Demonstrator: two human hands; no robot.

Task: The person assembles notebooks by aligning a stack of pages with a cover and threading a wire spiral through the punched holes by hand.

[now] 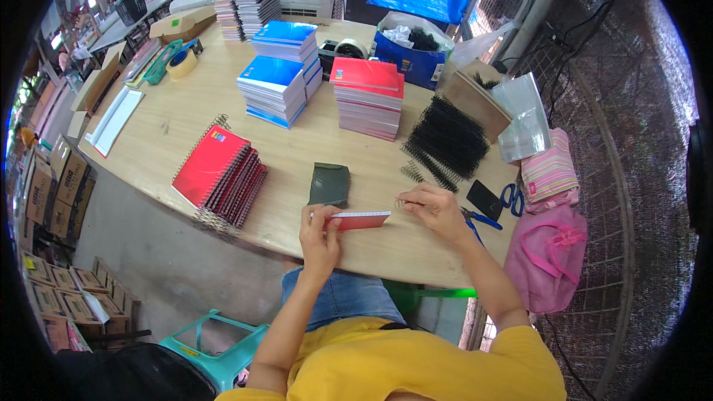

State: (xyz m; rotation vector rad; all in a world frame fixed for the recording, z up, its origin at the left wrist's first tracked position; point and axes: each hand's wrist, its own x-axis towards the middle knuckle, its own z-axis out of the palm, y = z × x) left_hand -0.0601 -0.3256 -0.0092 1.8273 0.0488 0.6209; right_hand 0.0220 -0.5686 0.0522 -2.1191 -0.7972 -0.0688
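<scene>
My left hand (321, 241) grips a red-covered notebook (364, 220) by its left end, its edge turned up above the table. My right hand (433, 212) is closed in a pinch on a wire binding coil (401, 203), just right of the notebook and apart from it. Beyond the notebook lies a dark green flat piece (329, 183). A heap of black binding coils (448, 136) spreads past my right hand. To the left, red spiral-bound notebooks (220, 171) are stacked with their coils on. Farther back stands a pile of red-covered books (367, 96) with no coils visible.
Blue-covered books (278, 78) stand mid-table. Blue-handled pliers (483, 220), a black phone (484, 199) and scissors (512, 199) lie by my right wrist. A pink bag (547, 256) hangs at the right edge. A green stool (217, 345) and cartons (67, 186) are at the left.
</scene>
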